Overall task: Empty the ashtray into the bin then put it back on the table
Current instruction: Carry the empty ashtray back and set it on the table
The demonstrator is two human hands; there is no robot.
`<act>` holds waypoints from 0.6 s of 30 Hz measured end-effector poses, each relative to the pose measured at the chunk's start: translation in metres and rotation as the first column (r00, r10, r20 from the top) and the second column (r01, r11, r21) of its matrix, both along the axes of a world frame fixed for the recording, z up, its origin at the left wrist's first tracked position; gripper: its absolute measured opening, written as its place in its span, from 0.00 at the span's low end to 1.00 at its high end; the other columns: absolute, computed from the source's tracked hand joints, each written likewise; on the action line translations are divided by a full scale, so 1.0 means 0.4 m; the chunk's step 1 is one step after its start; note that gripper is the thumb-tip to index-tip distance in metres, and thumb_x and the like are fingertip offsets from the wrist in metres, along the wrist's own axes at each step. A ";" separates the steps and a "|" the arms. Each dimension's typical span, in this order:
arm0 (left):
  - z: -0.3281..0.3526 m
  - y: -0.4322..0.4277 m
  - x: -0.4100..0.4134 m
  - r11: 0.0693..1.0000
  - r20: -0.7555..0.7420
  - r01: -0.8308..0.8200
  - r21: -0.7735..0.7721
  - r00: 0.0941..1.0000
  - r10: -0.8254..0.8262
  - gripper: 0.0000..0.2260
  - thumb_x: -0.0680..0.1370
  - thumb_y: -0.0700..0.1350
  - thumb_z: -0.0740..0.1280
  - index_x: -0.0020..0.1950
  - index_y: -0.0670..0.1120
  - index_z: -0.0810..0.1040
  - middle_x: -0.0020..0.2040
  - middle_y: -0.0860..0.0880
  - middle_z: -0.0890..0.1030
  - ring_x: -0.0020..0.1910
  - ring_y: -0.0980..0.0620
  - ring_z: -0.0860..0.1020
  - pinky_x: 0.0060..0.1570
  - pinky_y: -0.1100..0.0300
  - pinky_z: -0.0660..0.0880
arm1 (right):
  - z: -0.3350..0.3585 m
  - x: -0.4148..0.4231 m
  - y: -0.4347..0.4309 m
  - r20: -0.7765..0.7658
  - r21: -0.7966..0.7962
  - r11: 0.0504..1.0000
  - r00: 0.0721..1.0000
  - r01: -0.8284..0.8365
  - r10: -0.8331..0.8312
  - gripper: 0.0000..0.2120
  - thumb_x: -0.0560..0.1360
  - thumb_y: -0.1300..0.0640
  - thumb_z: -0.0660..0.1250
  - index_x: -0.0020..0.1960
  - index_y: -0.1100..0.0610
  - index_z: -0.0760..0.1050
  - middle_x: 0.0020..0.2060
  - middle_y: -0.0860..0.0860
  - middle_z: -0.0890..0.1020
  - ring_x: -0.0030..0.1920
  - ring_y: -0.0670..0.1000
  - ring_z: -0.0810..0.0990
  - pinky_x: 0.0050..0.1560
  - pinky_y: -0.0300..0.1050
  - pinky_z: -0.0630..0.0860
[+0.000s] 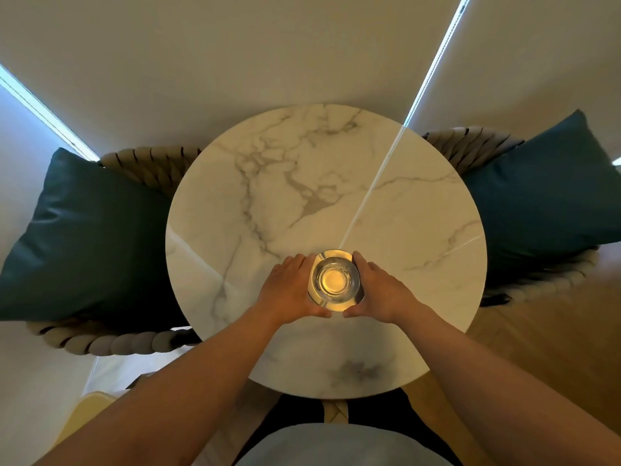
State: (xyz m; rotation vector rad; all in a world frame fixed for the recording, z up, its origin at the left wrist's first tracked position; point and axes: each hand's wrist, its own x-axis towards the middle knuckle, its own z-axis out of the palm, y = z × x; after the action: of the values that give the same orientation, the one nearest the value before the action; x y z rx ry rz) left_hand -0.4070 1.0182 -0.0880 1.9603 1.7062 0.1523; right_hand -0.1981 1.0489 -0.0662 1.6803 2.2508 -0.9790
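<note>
A round clear glass ashtray (335, 280) sits on the round white marble table (302, 169), slightly toward the near side of its middle. It glows amber in the centre and I cannot make out any contents. My left hand (290, 289) cups its left side and my right hand (381, 289) cups its right side, with both thumbs curled under its near rim. No bin is in view.
A rope-woven chair (141, 163) with a teal cushion (84, 237) stands left of the table, and a matching chair (470, 146) with a teal cushion (544, 193) stands to the right. Pale blinds hang behind. Wooden floor (554, 314) shows at the right.
</note>
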 end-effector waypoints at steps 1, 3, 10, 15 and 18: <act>0.001 0.016 0.004 1.000 -0.006 -0.004 0.000 1.000 0.004 0.50 0.56 0.69 0.76 0.72 0.51 0.62 0.61 0.51 0.74 0.59 0.49 0.72 0.58 0.51 0.71 | -0.002 0.002 0.016 -0.005 0.005 1.000 1.000 -0.001 0.001 0.61 0.59 0.42 0.81 0.79 0.51 0.46 0.66 0.54 0.72 0.61 0.57 0.77 0.54 0.53 0.78; 0.002 0.049 0.012 1.000 -0.025 -0.016 0.005 1.000 0.016 0.51 0.56 0.68 0.76 0.72 0.50 0.62 0.61 0.50 0.74 0.59 0.48 0.72 0.58 0.51 0.72 | -0.007 0.007 0.049 -0.034 0.013 1.000 0.999 0.001 -0.001 0.60 0.59 0.43 0.81 0.78 0.52 0.47 0.65 0.54 0.73 0.60 0.57 0.77 0.54 0.54 0.78; -0.027 0.144 0.034 0.996 -0.066 -0.092 0.007 0.994 0.092 0.54 0.56 0.67 0.78 0.74 0.48 0.58 0.63 0.48 0.74 0.60 0.46 0.74 0.57 0.51 0.72 | -0.045 0.021 0.174 -0.033 0.065 0.997 0.998 -0.050 0.053 0.47 0.57 0.40 0.80 0.67 0.52 0.60 0.60 0.50 0.79 0.54 0.57 0.81 0.51 0.56 0.79; -0.064 0.220 0.037 0.990 -0.050 -0.137 0.020 0.989 0.137 0.48 0.56 0.67 0.76 0.70 0.49 0.65 0.60 0.49 0.76 0.58 0.46 0.75 0.54 0.50 0.73 | -0.084 0.012 0.270 -0.009 0.049 0.996 0.997 -0.079 0.080 0.46 0.58 0.40 0.81 0.68 0.53 0.64 0.60 0.52 0.78 0.58 0.58 0.78 0.55 0.57 0.77; -0.093 0.253 0.039 0.985 -0.049 -0.167 0.043 0.984 0.169 0.48 0.55 0.70 0.74 0.69 0.49 0.67 0.59 0.48 0.76 0.58 0.45 0.74 0.54 0.51 0.72 | -0.103 0.003 0.321 0.004 0.030 0.994 0.994 -0.108 0.108 0.46 0.58 0.42 0.82 0.69 0.55 0.65 0.60 0.55 0.76 0.60 0.59 0.76 0.58 0.57 0.76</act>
State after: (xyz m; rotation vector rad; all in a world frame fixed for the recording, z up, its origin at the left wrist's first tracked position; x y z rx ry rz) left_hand -0.3916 1.1196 -0.1250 1.8607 1.9168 0.1972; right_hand -0.1971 1.1773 -0.1074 1.5522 2.3389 -0.9218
